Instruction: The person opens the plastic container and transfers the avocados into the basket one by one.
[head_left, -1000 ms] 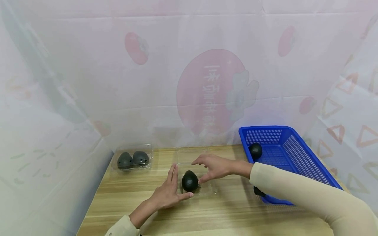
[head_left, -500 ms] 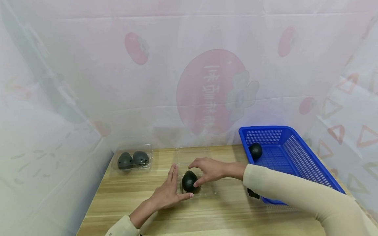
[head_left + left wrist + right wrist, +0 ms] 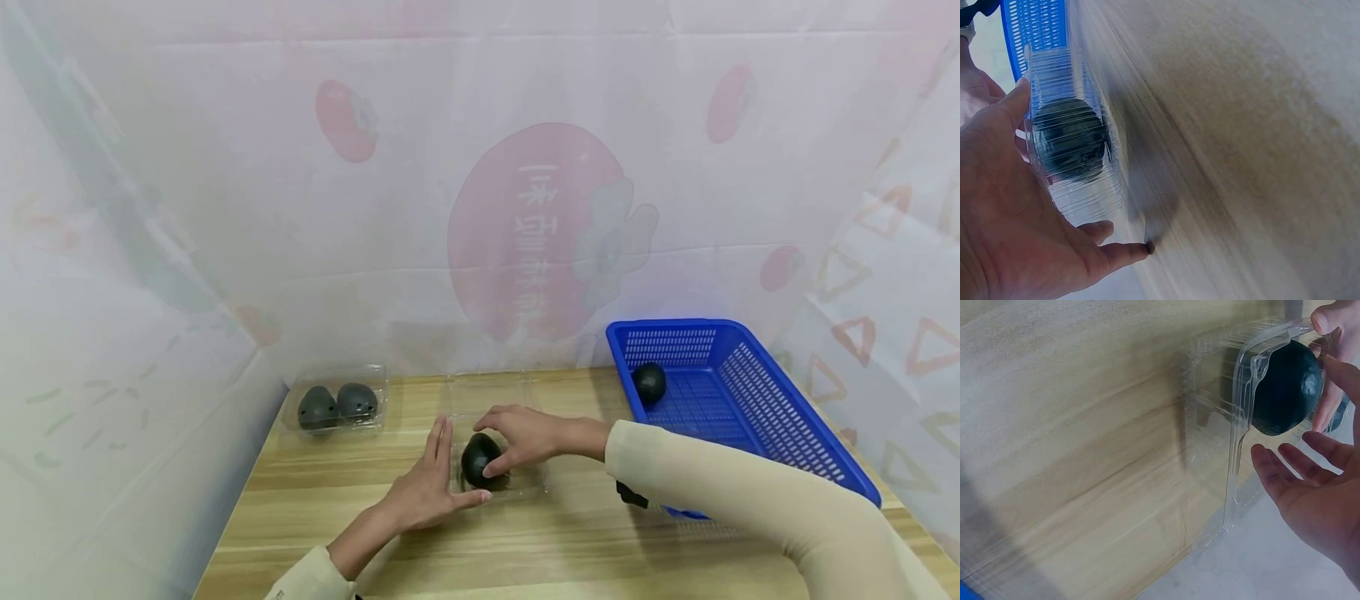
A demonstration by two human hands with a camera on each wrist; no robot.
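A dark green avocado (image 3: 476, 459) sits in the left part of a clear plastic clamshell box (image 3: 534, 478) whose lid (image 3: 487, 392) lies back behind it. My left hand (image 3: 424, 493) rests at the box's near left corner, fingers straight along the side and thumb along the front rim. Over the avocado from the right reaches my right hand (image 3: 529, 435), its thumb overlapping the fruit in the head view. In the right wrist view the fingers (image 3: 1300, 464) of that hand are loosely bent and spread, with a gap between them and the avocado (image 3: 1288, 387).
At the back left stands another clear box (image 3: 375, 379) with two dark avocados in it. A blue perforated basket (image 3: 787, 392) is on the right, with one avocado (image 3: 648, 384) in its left part. A printed cloth (image 3: 375, 250) closes off the wooden table (image 3: 315, 517) behind.
My right hand has shifted left and slightly down, bringing its thumb from the avocado's right edge to across its front. My left hand and the box have stayed put.
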